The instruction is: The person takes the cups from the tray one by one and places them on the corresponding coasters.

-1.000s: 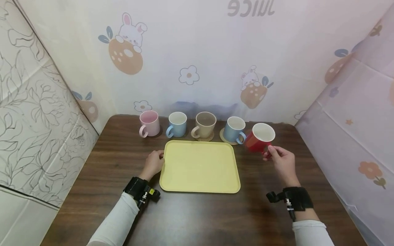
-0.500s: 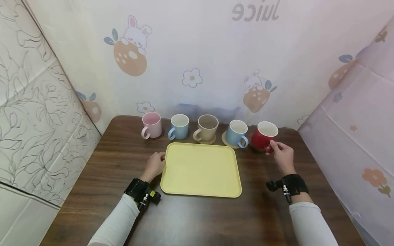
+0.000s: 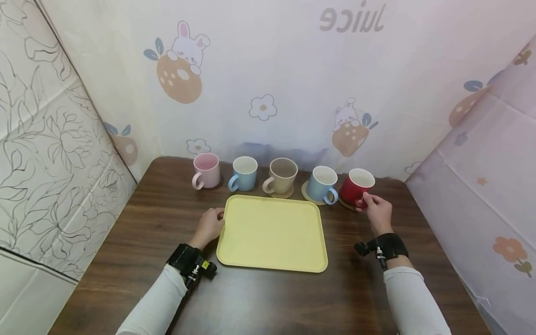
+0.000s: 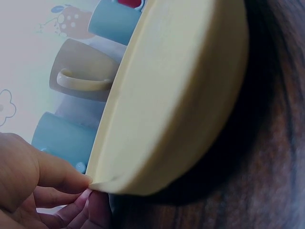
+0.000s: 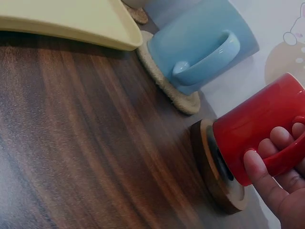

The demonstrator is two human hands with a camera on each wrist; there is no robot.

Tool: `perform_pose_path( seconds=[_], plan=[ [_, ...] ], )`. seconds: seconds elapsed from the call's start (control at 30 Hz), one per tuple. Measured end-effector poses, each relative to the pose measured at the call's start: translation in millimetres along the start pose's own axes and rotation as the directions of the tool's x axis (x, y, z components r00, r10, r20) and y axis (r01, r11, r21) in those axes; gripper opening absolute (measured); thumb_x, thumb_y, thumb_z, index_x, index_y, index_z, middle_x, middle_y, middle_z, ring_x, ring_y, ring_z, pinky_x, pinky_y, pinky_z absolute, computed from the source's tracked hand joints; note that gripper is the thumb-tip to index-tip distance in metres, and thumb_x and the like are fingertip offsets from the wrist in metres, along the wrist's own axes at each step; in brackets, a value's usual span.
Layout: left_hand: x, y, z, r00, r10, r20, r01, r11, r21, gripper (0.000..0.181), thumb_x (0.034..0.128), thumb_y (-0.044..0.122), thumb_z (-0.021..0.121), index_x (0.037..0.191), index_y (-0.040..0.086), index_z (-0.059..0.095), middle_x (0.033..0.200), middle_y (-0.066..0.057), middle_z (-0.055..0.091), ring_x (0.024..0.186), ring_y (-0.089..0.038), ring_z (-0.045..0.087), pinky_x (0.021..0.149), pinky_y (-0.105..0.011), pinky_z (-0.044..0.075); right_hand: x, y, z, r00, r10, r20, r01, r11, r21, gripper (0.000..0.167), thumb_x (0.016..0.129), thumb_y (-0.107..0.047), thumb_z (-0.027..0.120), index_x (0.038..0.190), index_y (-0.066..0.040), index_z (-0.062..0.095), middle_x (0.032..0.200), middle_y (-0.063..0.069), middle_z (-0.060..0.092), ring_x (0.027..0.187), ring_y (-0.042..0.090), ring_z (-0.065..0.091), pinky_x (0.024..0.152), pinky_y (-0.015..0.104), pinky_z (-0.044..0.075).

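Observation:
The yellow tray (image 3: pixel 272 232) lies in the middle of the table. My left hand (image 3: pixel 211 225) pinches its left rim between thumb and fingers, which the left wrist view shows close up. At the right end of a row of mugs, my right hand (image 3: pixel 378 211) holds the red mug (image 3: pixel 353 186) by its handle. A round wooden coaster (image 5: pixel 209 167) is under that mug; whether the base fully touches it is hard to tell. To its left, a blue mug (image 5: pixel 190 43) stands on a woven coaster (image 5: pixel 164 83), handle toward the right.
Farther left in the row stand a beige mug (image 3: pixel 282 174), another blue mug (image 3: pixel 246 174) and a pink mug (image 3: pixel 208 171). A patterned curtain (image 3: pixel 268 70) hangs behind the dark wooden table (image 3: pixel 268 302).
My right hand has brought the red mug from a tilted position down over its coaster, where it is now more upright. My left hand has stayed at the tray's rim.

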State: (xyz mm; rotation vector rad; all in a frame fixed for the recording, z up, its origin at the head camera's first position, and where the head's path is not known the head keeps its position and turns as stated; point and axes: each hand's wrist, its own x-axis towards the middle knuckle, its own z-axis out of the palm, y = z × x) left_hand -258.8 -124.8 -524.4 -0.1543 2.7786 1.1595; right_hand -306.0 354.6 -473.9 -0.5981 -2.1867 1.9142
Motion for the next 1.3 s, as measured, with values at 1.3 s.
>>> perform_pose_path(
  seconds=[1.3],
  plan=[
    [37.0,11.9,-30.6,0.986,0.168,0.004,-0.166,0.971,0.169,0.031,0.0930,0.014,0.056,0.117,-0.003,0.067,0.112,-0.019,0.068,0.106,-0.035,0.063,0.092,-0.047,0.049,-7.1,-17.2,5.8,0.981,-0.151,0.121,0.194,0.714,-0.673,0.065,0.103,-0.046,0.038,0.146,0.003,0.038,0.146,0.029,0.040,0.134,0.046,0.037,0.109,0.062,0.031]
  ],
)
